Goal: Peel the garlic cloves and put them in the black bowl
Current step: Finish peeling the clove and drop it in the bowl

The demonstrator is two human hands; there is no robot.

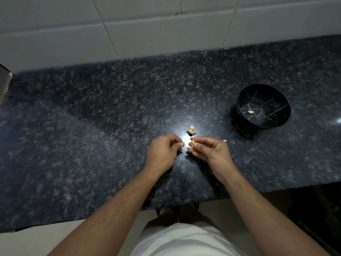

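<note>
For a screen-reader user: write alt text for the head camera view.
Over a dark speckled granite counter, a person's right hand pinches a garlic clove while the left hand curls beside it. The garlic bulb remnant lies just beyond them, and a black bowl to the right holds one peeled clove.

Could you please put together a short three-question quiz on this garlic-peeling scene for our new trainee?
1. True or false: the black bowl already holds one peeled clove.
2. Which hand pinches the garlic clove being peeled? A) left hand B) right hand C) neither
3. Fill in: the rest of the garlic bulb lies on the ____, just beyond the hands.

Key
1. True: one pale clove lies on the bowl's floor.
2. B: the right hand's fingertips pinch it, while the left hand's fingers curl close beside it.
3. Countertop, dark speckled stone.
</note>
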